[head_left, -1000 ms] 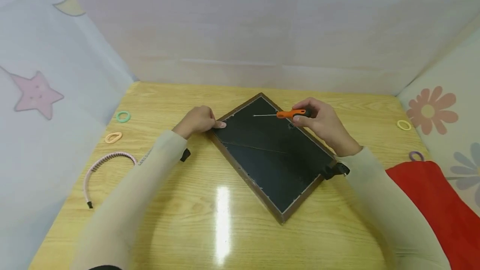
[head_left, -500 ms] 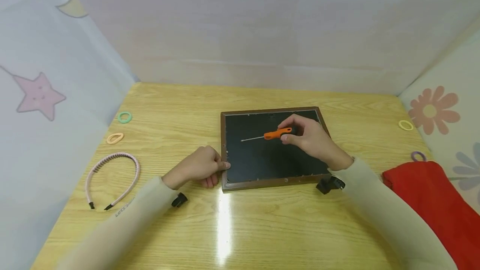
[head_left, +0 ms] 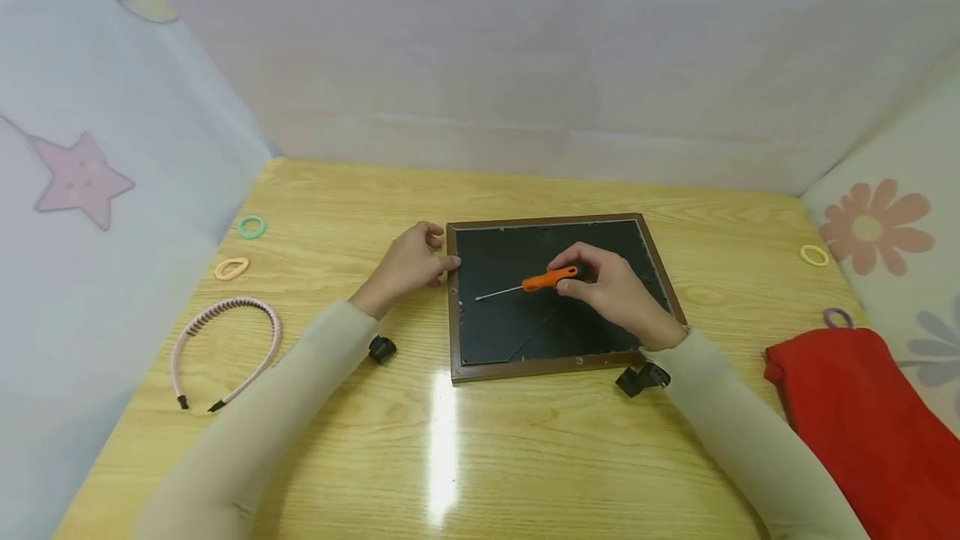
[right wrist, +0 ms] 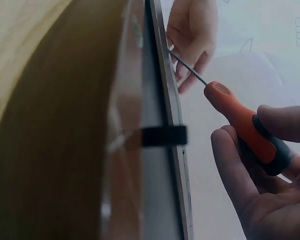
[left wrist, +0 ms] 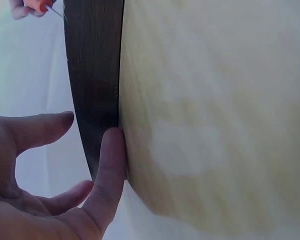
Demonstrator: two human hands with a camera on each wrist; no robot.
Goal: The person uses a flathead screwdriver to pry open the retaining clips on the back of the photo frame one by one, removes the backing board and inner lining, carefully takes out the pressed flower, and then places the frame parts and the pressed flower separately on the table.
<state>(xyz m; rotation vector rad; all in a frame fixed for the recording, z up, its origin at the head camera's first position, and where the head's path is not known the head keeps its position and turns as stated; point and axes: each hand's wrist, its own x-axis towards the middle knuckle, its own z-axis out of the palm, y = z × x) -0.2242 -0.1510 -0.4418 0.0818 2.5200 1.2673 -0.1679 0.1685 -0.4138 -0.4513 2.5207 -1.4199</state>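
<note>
A brown-edged picture frame (head_left: pixel 491 370) lies on the wooden table, its black back panel (head_left: pixel 495 252) facing up. My left hand (head_left: pixel 408 265) is at its left edge; the thumb reaches over the rim. In the left wrist view, a nearly straight finger (left wrist: pixel 110 162) touches the frame's outer side. My right hand (head_left: pixel 611 286) holds a screwdriver (head_left: pixel 550 278) with an orange and black handle between thumb and fingers. Its thin metal shaft points left over the panel; in the right wrist view, the screwdriver (right wrist: pixel 240 115) appears raised off the panel.
A pink headband (head_left: pixel 273 336), a green ring (head_left: pixel 251 227) and an orange ring (head_left: pixel 232 267) lie at the left. On the right are a yellow ring (head_left: pixel 813 255), a purple ring (head_left: pixel 837 317) and a red cloth (head_left: pixel 847 407). Patterned sheets hang around the table.
The picture frame has turned from a diagonal to lying nearly square with the table. My left hand moved down its left edge, then back up. My right hand with the screwdriver came lower.
</note>
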